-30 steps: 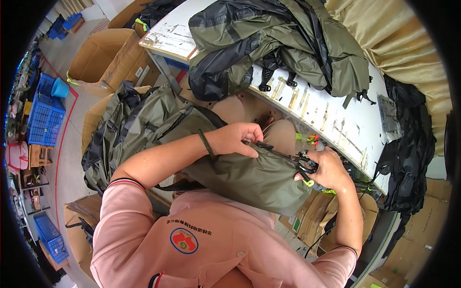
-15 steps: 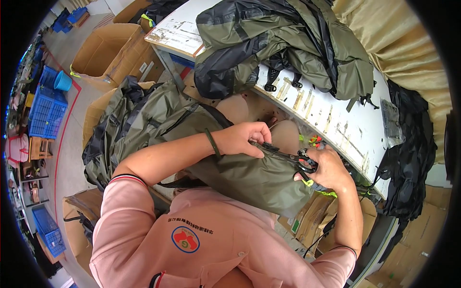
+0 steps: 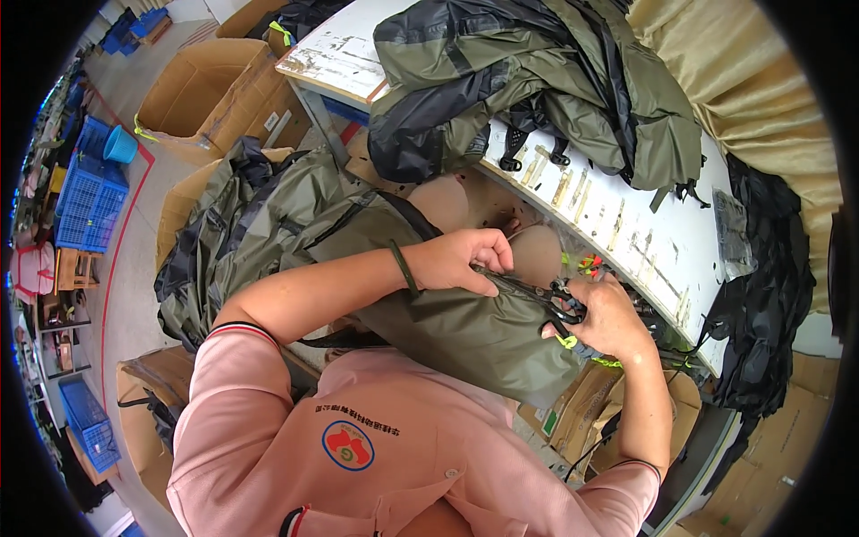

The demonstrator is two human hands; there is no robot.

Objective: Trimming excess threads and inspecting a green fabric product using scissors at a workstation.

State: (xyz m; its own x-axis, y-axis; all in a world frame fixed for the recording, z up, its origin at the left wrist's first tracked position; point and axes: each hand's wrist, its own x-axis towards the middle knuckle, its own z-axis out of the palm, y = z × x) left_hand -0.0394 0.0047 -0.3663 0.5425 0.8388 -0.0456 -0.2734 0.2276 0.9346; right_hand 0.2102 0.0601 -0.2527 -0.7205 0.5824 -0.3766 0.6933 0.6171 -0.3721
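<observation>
Across my lap lies a large olive-green and black bag of smooth coated fabric. My left hand is closed, pinching the dark edge of the bag between thumb and fingers. In my right hand is a pair of black-handled scissors, with the fingers in and around the handles. The blades point left along the bag's edge, toward my left fingertips. Their tips are partly lost against the dark edge, so I cannot tell whether they are cutting. A neon-yellow strip shows just below the scissor handles.
Ahead stands a worn white table with a heap of olive and black bags on it. Cardboard boxes stand at the left and another below my right hand. Black fabric hangs at the table's right end.
The scissors and my right hand have shifted slightly left, so the blades are nearer my left fingers. My left hand keeps its pinch on the bag's edge.
</observation>
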